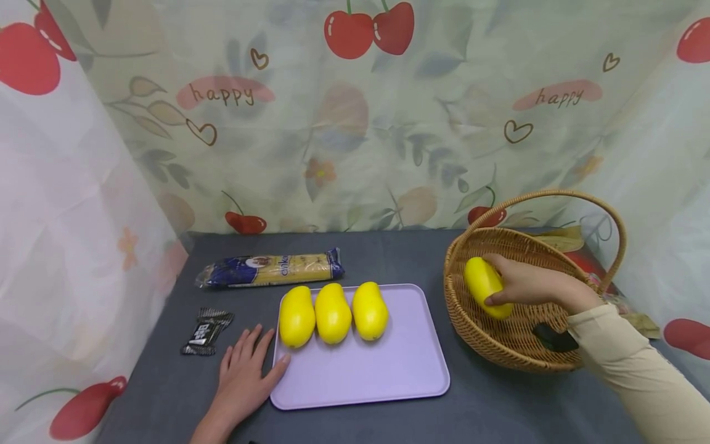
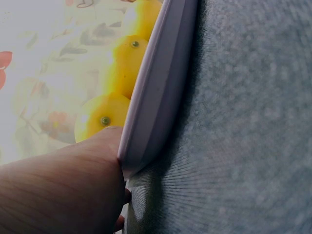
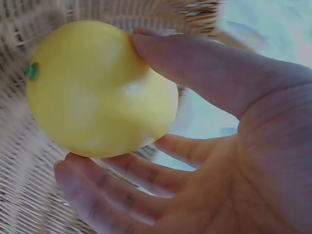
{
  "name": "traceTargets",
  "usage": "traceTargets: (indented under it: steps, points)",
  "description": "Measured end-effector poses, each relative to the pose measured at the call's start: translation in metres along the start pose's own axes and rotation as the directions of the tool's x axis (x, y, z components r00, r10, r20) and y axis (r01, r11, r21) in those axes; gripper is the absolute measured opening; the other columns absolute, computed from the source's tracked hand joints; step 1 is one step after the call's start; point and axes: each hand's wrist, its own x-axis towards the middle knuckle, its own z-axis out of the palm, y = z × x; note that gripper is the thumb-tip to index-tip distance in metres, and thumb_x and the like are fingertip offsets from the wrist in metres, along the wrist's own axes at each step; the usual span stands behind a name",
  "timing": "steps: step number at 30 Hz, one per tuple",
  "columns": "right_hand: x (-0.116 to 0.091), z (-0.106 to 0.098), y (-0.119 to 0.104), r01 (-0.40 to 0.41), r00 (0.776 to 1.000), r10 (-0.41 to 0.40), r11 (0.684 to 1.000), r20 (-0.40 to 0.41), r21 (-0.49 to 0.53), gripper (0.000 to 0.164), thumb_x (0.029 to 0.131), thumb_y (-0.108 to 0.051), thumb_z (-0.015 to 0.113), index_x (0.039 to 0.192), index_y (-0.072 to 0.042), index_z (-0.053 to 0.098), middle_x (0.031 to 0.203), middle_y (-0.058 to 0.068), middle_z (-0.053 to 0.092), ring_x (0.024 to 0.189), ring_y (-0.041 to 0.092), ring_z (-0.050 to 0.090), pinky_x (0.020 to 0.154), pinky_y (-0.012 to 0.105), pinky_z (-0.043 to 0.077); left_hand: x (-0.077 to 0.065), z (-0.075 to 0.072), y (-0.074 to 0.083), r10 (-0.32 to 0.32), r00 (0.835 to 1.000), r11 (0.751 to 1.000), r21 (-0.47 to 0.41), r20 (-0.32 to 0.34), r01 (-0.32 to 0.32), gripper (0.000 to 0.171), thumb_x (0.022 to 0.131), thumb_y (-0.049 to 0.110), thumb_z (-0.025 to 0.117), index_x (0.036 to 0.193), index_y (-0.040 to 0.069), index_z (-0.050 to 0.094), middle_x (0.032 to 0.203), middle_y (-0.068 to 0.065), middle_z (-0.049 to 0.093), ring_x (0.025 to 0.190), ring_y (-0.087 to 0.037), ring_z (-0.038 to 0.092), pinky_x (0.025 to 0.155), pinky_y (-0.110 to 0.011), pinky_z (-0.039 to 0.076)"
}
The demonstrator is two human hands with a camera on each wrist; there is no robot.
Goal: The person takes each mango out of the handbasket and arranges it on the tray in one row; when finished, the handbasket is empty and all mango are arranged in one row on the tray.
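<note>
My right hand grips a yellow mango inside the wicker basket. In the right wrist view the thumb lies on one side of that mango and the fingers on the other. Three more mangoes lie side by side along the back left of the lilac tray. With its fingers spread, my left hand rests on the table at the tray's left edge, the thumb at the rim. The left wrist view shows the tray's side close to that hand.
A pasta packet lies behind the tray, and a small black wrapped snack is left of it. Inside the basket sits a dark object. The tall handle arches over the basket. Partly hidden packages lie behind it.
</note>
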Motion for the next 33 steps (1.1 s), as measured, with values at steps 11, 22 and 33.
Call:
traceTargets:
  steps: [11, 22, 33]
  points:
    - [-0.040, -0.011, -0.034, 0.053, 0.993, -0.055, 0.998, -0.107, -0.025, 0.093, 0.084, -0.039, 0.072, 0.146, 0.004, 0.018, 0.127, 0.022, 0.045, 0.097, 0.025, 0.050, 0.076, 0.035, 0.046, -0.001, -0.002, 0.002, -0.019, 1.000, 1.000, 0.005, 0.014, 0.019, 0.083, 0.089, 0.066, 0.047, 0.149, 0.010, 0.033, 0.156, -0.022, 0.018, 0.145, -0.042, 0.004, 0.111, -0.066, -0.002]
    - [-0.069, -0.003, -0.067, 0.134, 0.959, -0.156, 0.985, -0.234, -0.108, 0.089, 0.085, -0.033, 0.073, 0.147, 0.001, 0.020, 0.133, 0.017, 0.045, 0.104, 0.025, 0.049, 0.083, 0.041, 0.048, -0.001, -0.003, 0.003, -0.011, 1.000, 1.000, 0.005, 0.006, 0.011, 0.081, 0.090, 0.063, 0.048, 0.149, 0.009, 0.034, 0.156, -0.022, 0.018, 0.145, -0.042, 0.004, 0.112, -0.066, -0.002]
    - [-0.068, 0.024, -0.106, 0.225, 0.913, -0.253, 0.967, -0.319, -0.121, 0.078, 0.087, -0.034, 0.071, 0.145, -0.002, 0.028, 0.133, 0.015, 0.047, 0.105, 0.022, 0.050, 0.083, 0.040, 0.048, -0.001, -0.003, 0.002, -0.010, 1.000, 1.000, 0.012, 0.007, 0.010, 0.082, 0.090, 0.065, 0.047, 0.149, 0.010, 0.034, 0.156, -0.022, 0.019, 0.145, -0.041, 0.005, 0.111, -0.066, -0.001]
